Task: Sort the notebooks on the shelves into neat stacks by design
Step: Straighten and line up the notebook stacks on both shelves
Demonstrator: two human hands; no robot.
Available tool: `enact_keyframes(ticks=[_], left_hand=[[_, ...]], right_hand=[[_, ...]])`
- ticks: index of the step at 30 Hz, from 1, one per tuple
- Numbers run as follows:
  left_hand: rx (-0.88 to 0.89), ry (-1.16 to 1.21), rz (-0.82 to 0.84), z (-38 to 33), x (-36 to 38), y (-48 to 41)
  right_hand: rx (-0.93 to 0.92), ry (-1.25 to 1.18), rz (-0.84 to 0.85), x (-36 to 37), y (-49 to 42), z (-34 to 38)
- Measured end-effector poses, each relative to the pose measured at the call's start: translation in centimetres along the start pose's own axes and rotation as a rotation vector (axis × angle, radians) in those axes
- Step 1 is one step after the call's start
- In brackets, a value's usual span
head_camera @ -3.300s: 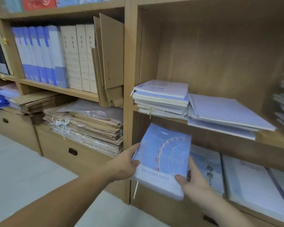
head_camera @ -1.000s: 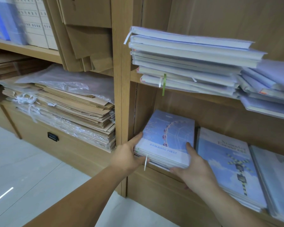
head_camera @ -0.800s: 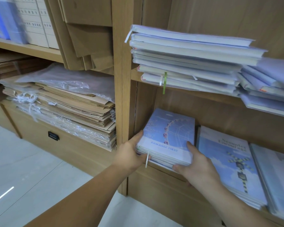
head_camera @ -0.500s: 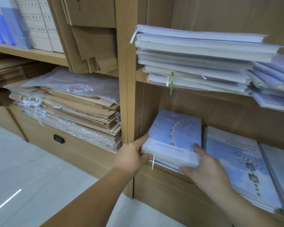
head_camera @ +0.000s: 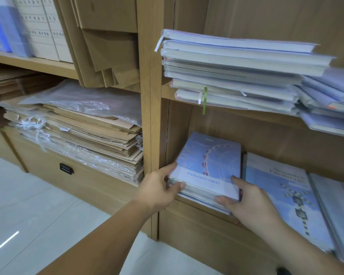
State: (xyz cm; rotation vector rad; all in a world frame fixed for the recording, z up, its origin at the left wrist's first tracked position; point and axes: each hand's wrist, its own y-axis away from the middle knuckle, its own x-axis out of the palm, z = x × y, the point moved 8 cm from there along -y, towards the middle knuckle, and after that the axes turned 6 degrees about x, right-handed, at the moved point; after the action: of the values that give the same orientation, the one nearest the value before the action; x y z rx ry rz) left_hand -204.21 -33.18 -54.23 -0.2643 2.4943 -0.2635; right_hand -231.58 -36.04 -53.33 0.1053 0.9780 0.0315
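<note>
**A:** While both hands are on that stack, what worries you in the head view?

**B:** The ferris-wheel notebooks (head_camera: pixel 207 165) lie at the left end of the lower shelf (head_camera: pixel 197 210), and their front edge juts past the shelf lip. The left hand (head_camera: pixel 157 187) clasps the front-left corner, thumb against the page edges. The right hand (head_camera: pixel 248 203) pinches the front-right corner, one finger on the cover and the thumb below.

**A:** So a slip?

**B:** Likely. If either hand lets go early, the lower books could slide off, because the covers look slick.

**A:** And the neighbours?

**B:** The railway-sign stack (head_camera: pixel 282 195) lies just beside it, so a sideways shove could knock that one crooked. The ragged pile above (head_camera: pixel 236 72) overhangs its shelf too, so a raised wrist might catch it.
</note>
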Motion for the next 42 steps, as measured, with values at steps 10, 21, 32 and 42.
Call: enact_keyframes(ticks=[10,21,32,42], left_hand=[[-0.015,-0.064,-0.072,-0.3,-0.5,-0.3],[-0.001,-0.171,-0.079,-0.8,-0.6,-0.3],[-0.028,-0.093,-0.031,0.3,-0.3,0.2],[-0.045,-0.041,-0.077,-0.2,-0.3,-0.5]], right_hand=[[-0.046,-0.107,0.007,-0.1,-0.1,-0.1],[-0.075,-0.140,0.008,-0.5,0.0,0.0],[-0.012,-0.145,0.030,0.0,-0.1,-0.4],[0.036,-0.116,-0.053,0.3,-0.4,-0.3]])
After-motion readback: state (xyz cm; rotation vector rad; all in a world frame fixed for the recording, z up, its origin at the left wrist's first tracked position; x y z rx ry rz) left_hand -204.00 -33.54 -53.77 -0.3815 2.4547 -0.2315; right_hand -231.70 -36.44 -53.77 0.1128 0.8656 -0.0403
